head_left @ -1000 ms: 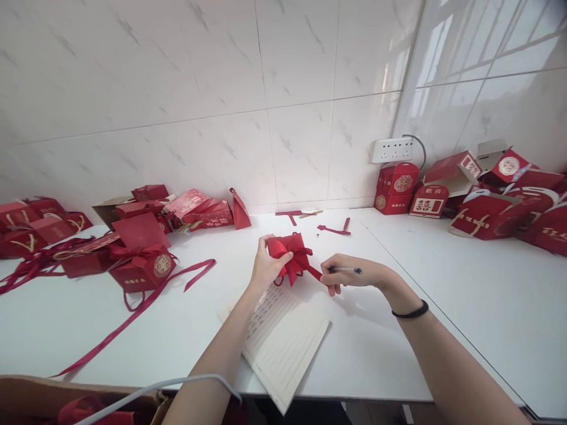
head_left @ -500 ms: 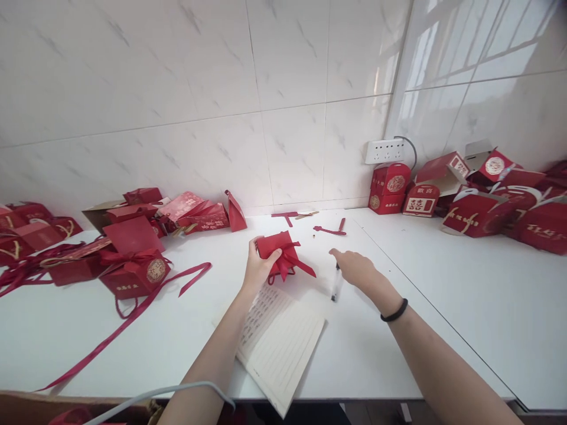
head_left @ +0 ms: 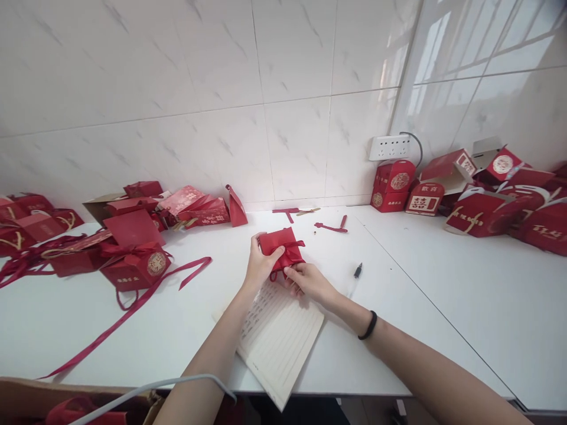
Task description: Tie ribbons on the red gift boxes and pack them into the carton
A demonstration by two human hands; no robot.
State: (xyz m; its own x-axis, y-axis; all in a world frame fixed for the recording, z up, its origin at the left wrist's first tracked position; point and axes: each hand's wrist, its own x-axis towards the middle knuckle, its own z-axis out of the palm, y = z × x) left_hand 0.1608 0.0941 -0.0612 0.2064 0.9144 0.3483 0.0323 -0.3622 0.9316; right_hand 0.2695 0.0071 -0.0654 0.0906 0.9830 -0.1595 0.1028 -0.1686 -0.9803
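A small red gift box [head_left: 273,239] with a red ribbon bow [head_left: 291,254] on it is held above the top of an open notebook [head_left: 283,345]. My left hand [head_left: 257,264] grips the box at its left side, thumb pressed on the front near the bow. At the lower right of the bow, my right hand [head_left: 313,282] is closed on the ribbon, thumb and fingers together; its fingertips partly cover the ribbon's end. A pen [head_left: 358,271] with a black cap lies to the right of my right hand.
Red gift boxes [head_left: 137,274] and a long loose ribbon [head_left: 119,321] lie on the left. More red boxes [head_left: 476,209] stand at right, by a power strip [head_left: 390,147]. Dark red strips [head_left: 331,228] lie near the wall. A cardboard box [head_left: 26,392] and grey cable [head_left: 146,386] are at lower left.
My right hand has moved left from the pen to the bow and taken hold of the ribbon. The pen has been let go and lies on the table. My left hand keeps the box.
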